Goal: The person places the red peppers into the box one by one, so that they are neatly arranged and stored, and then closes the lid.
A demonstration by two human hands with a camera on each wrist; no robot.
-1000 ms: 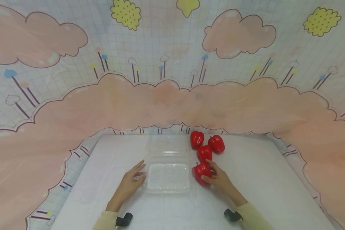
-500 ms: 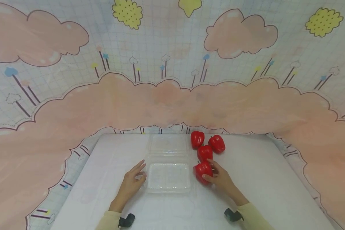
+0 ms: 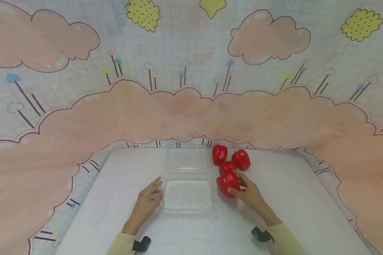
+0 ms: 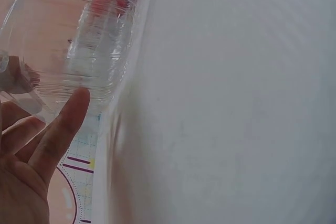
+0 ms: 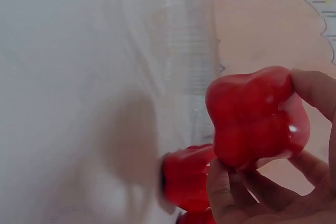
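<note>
My right hand (image 3: 249,191) grips a red bell pepper (image 3: 227,185), thumb on one side and fingers round the other. In the right wrist view, this bell pepper (image 5: 257,119) is held above the white surface, which bears a shadow. Just behind it sits a second red pepper (image 3: 228,167), partly hidden. A clear plastic clamshell box (image 3: 187,211) lies with its lid (image 3: 187,159) folded back, away from me. My left hand (image 3: 148,198) rests at the box's left side, its fingers nearly straight. The left wrist view shows a fingertip against the clear wall (image 4: 100,40).
Two more red peppers, one on the left (image 3: 219,154) and one on the right (image 3: 241,159), lie near the back edge of the white table (image 3: 290,184). Behind the table hangs a cloud-patterned cloth (image 3: 178,113).
My right hand has lifted the front pepper and moved slightly up and to the right in the head view, so it covers more of the one behind. My left hand has stayed beside the box.
</note>
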